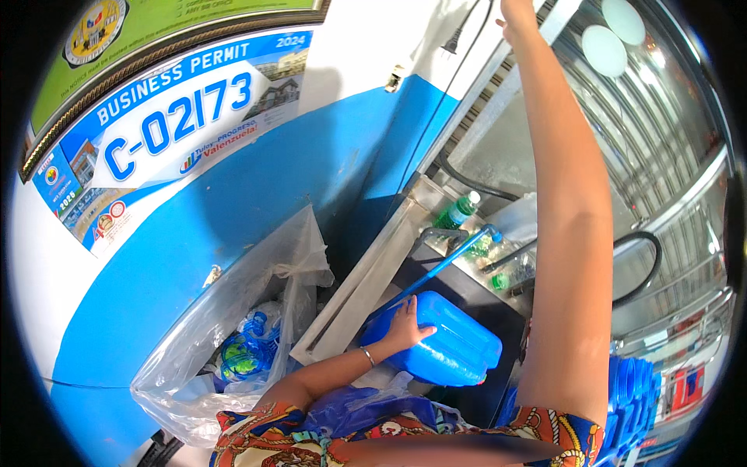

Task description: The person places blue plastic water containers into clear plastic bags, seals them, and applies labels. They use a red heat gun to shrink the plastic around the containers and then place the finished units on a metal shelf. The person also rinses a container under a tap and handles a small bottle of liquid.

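Note:
A blue plastic water container [446, 344] sits tilted before me on a dark surface. My left hand [408, 328] is laid on its near left end, fingers over the edge and thumb along the side. A thin blue pipe [446, 265] runs diagonally just behind the container. My right arm reaches far up past the container. At the picture's top edge, my right hand [516, 20] is beside a metal frame post [557, 29]; part of the hand is cut off, so its grip is hidden.
Left of the container, a clear plastic bag [233, 303] holds crumpled plastic. A grey metal channel [362, 292] slants between them. Green bottles [457, 211] and a black hose [650, 257] lie beyond. A power cord [452, 44] hangs by the wall. Blue containers [630, 397] are stacked at right.

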{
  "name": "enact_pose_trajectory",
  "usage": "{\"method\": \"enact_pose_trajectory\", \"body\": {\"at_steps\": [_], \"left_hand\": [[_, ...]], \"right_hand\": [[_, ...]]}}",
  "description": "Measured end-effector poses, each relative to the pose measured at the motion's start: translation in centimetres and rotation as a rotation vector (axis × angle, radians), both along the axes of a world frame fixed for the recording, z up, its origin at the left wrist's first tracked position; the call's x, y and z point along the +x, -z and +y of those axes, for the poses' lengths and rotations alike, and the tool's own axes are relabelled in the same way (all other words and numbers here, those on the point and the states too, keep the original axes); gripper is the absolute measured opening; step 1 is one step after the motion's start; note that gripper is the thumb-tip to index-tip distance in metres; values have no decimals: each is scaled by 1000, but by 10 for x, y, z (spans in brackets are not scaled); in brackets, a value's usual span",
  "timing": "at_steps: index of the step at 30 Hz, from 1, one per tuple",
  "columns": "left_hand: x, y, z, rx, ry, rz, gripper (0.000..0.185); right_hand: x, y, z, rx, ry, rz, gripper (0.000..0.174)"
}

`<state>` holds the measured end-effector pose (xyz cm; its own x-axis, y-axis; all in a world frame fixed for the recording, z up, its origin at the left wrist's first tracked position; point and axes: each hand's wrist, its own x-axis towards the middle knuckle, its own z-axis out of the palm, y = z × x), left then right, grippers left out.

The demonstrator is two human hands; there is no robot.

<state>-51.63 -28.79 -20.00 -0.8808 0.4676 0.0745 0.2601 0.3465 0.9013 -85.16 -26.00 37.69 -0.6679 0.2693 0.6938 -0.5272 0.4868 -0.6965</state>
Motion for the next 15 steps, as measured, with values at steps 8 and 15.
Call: {"method": "enact_pose_trajectory", "body": {"at_steps": [8, 15], "left_hand": [[-2, -9, 1, -30, -27, -27, 111], [-3, -7, 5, -49, -28, -72, 112]], "right_hand": [[-35, -23, -18, 21, -204, 326, 31], [-26, -20, -39, 67, -124, 346, 31]]}}
